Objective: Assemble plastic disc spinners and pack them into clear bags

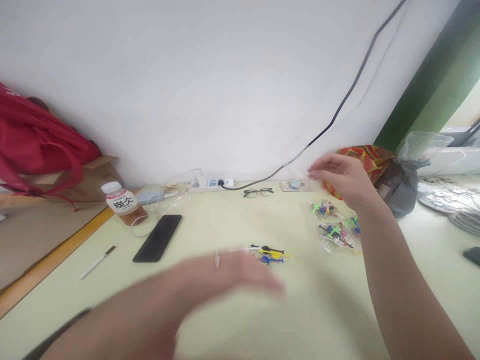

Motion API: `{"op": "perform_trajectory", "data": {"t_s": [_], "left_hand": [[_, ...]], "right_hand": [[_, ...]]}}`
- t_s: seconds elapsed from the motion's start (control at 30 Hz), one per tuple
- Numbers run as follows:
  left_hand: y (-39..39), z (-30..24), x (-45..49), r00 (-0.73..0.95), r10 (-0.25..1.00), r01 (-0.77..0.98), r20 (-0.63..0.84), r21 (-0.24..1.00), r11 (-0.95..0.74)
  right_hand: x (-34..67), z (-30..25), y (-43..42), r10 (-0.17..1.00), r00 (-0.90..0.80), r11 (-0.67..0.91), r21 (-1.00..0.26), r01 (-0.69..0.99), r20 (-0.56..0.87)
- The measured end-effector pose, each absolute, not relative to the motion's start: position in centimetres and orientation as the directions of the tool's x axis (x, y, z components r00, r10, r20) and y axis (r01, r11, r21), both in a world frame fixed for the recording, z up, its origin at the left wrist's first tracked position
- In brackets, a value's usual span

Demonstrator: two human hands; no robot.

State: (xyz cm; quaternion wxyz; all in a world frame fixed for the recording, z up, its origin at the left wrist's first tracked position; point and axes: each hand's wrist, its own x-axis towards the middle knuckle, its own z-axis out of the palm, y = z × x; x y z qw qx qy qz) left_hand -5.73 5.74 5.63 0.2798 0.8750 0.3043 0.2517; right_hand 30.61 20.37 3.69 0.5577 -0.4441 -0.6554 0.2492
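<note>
My left hand (240, 272) is smeared by motion above the near middle of the table, so its grip is unclear. Just beyond it lie several small plastic arrow-shaped pieces (275, 254) in black, white, yellow and blue, partly covered by that hand. My right hand (339, 177) is raised at the right, thumb and fingertips drawn together; anything between them is too faint to make out. Below it are a clear bag of coloured plastic pieces (337, 235) and a smaller clear bag of similar pieces (324, 209). My right forearm hides part of the larger group.
A black phone (157, 239), a drink bottle (123, 202) and a pen-like stick (97, 262) are on the left. Glasses (258, 192) and a power strip (212, 184) sit by the wall. A patterned bag (369, 162) and stacked discs (450, 197) stand right.
</note>
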Motion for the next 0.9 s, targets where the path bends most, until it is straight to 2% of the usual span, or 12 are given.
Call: {"op": "perform_trajectory", "data": {"t_s": [0.03,0.13,0.2,0.23,0.33,0.4,0.43,0.53,0.67,0.73,0.83,0.9], "left_hand": [[7.6,6.7,-5.1,0.664,0.694,0.423,0.278,0.626,-0.655],[13.1,8.6,-3.0,0.459,0.741,0.541,0.49,0.508,-0.67],[16.2,8.4,-2.1,0.398,0.747,0.537,0.532,0.525,-0.66],[17.4,7.9,-1.9,0.407,0.77,0.522,0.492,0.567,-0.638],[19.8,5.9,-2.3,0.57,0.79,0.445,0.228,0.722,-0.53],[20.8,4.7,-3.0,0.672,0.735,0.391,0.096,0.796,-0.462],[21.2,4.2,-3.4,0.674,0.735,0.368,0.08,0.826,-0.427],[22.3,3.2,-4.3,0.534,0.829,0.31,0.167,0.873,-0.376],[23.5,2.6,-5.1,0.392,0.89,0.24,0.232,0.909,-0.342],[23.8,2.4,-5.5,0.408,0.892,0.263,0.195,0.91,-0.319],[23.5,2.7,-6.2,0.502,0.857,0.374,0.115,0.864,-0.336],[22.9,3.2,-6.3,0.56,0.823,0.412,0.091,0.832,-0.372]], "right_hand": [[29.5,4.3,19.8,0.879,-0.089,0.474,-0.845,0.248,0.468],[26.5,5.2,18.5,0.871,-0.319,0.434,-0.889,0.144,0.373],[25.1,5.2,18.1,0.844,-0.456,0.389,-0.908,0.156,0.283],[24.6,5.1,18.1,0.82,-0.522,0.369,-0.914,0.167,0.236],[23.7,4.5,18.1,0.76,-0.631,0.346,-0.92,0.184,0.159],[23.4,3.8,18.4,0.783,-0.599,0.355,-0.911,0.209,0.168],[23.3,3.4,18.6,0.815,-0.552,0.355,-0.905,0.234,0.177],[23.1,2.2,19.5,0.907,-0.393,0.274,-0.918,0.287,0.147],[23.2,0.8,20.8,0.928,-0.367,0.121,-0.983,0.136,0.064],[23.3,0.4,21.5,0.94,-0.332,0.118,-0.99,0.077,0.086],[23.1,0.2,21.8,0.956,-0.272,0.136,-0.987,0.084,0.108],[22.7,0.2,21.5,0.943,-0.321,0.134,-0.984,0.12,0.09]]}}
